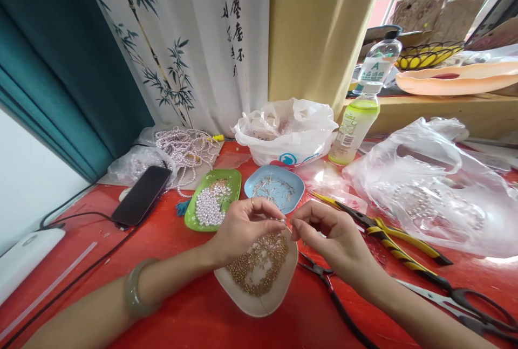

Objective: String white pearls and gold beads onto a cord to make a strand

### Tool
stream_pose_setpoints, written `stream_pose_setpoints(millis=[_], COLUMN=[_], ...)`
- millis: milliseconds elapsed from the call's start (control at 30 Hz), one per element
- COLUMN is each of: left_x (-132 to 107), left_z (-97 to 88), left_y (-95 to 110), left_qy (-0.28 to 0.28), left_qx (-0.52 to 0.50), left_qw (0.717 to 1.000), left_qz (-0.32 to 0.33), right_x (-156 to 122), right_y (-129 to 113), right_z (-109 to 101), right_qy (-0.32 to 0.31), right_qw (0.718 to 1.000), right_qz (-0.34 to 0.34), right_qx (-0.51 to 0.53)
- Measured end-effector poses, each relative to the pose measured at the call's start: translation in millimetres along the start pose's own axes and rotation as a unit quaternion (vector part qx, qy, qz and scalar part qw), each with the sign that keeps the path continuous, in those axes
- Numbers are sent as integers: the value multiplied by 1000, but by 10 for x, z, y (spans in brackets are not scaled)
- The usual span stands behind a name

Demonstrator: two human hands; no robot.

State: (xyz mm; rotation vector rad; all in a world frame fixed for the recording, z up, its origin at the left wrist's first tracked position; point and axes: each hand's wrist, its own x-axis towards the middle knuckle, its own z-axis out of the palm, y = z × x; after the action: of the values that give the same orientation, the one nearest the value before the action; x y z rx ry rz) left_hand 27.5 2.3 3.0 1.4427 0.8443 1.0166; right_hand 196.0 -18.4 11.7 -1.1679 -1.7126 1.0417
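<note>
My left hand [246, 227] is closed in a pinch above the far side of a beige dish [259, 305], and a tiny pale speck shows at its fingertips. Facing it, my right hand [334, 233] also pinches, thumb against forefinger; whatever it holds is too small to name. Small gold beads [263, 265] lie in the beige dish under the hands. Just beyond, a green dish [194, 198] holds white pearl beads [210, 206] and some gold ones. Thin metal pins [275, 190] are scattered in a blue dish [297, 190].
Black-handled pliers [319, 271], yellow-black pliers [388, 233] and scissors [457, 303] lie at right. Plastic bags [429, 176] and a bottle [356, 128] stand behind. At left are a phone [141, 195], cables, and strung pearls [182, 146] on the red table [170, 295].
</note>
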Motion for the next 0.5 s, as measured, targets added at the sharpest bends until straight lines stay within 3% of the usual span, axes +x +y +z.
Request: stream_pose_setpoints(millis=[500], left_x=[-5], left_z=[2], left_y=[-12], left_qy=[-1], left_qx=[4], left_qw=[1000], left_qz=[8], right_x=[-24], right_y=[-74], right_z=[14], right_qy=[29], right_qw=[998], right_qz=[-21], right_qx=[-60])
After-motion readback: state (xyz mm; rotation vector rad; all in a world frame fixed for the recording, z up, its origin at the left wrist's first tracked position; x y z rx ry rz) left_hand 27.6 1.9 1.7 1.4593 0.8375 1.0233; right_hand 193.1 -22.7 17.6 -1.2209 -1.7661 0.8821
